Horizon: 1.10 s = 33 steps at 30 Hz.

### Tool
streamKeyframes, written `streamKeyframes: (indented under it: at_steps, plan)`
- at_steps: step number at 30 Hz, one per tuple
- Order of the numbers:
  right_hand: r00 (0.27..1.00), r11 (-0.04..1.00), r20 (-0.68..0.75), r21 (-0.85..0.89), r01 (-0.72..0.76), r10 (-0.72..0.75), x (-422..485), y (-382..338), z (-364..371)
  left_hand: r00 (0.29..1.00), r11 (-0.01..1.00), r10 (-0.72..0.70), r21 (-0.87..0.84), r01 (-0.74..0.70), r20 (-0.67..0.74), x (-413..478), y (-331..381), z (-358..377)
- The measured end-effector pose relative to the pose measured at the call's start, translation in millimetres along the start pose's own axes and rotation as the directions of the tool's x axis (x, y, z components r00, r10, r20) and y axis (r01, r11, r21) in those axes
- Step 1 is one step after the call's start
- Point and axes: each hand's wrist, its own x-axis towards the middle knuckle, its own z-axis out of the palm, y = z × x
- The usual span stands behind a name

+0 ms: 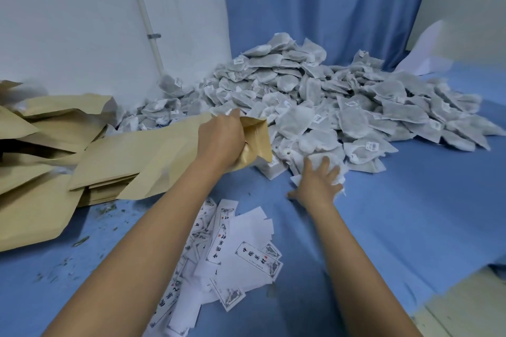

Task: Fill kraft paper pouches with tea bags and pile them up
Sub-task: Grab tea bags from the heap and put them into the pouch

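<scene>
One kraft pouch in the left hand, the right hand on the tea bags.

In the head view we see the left hand (221, 142) gripping one kraft pouch (258, 137) by its crumpled upper part, at the near left edge of the tea bag heap (328, 96). The right hand (317, 183) lies on bags at the heap's near edge, fingers spread, closed round nothing we can make out. Left of the heap lies a stack of flat kraft pouches (123, 156), with looser ones beyond it, reaching the heap's left fringe. Nearer us than the heap, printed paper slips (232, 254) are scattered between the two forearms. Everything rests on a blue sheet (410, 213), crumb-speckled to the near left of the heap. Behind the heap hang a blue curtain (315, 3) and a white wall (68, 22) with one pipe (142, 8). The bags, flat pouches and slips are too many for us to count.
</scene>
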Motion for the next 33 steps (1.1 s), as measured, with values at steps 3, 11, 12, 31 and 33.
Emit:
streamKeyframes:
  at_steps: [3, 11, 12, 31, 33]
  plan:
    - [0.975, 0.998, -0.22, -0.053, 0.028, -0.039, -1, -3, 16, 1.0, 1.0, 0.008, 0.005, -0.008, 0.008, -5, 3, 2]
    - [0.895, 0.397, -0.433, 0.845, 0.36, 0.11, 2, -9, -2, 0.999, 0.999, -0.042, -0.002, 0.042, -0.022, -6, -7, 0]
    - [0.906, 0.234, -0.389, 0.908, 0.347, 0.165, -2, -13, -6, 0.999, 0.999, -0.044, -0.01, 0.044, -0.022, -6, -9, -1]
    - [0.689, 0.452, -0.076, 0.703, 0.549, -0.72, -19, -106, -41, 0.954, 0.954, -0.265, -0.184, 0.237, -0.142, -18, -68, -26]
    - [0.72, 0.517, -0.093, 0.633, 0.576, -0.688, -22, -121, -35, 0.993, 0.992, -0.079, -0.108, 0.07, -0.085, -19, -60, -24]
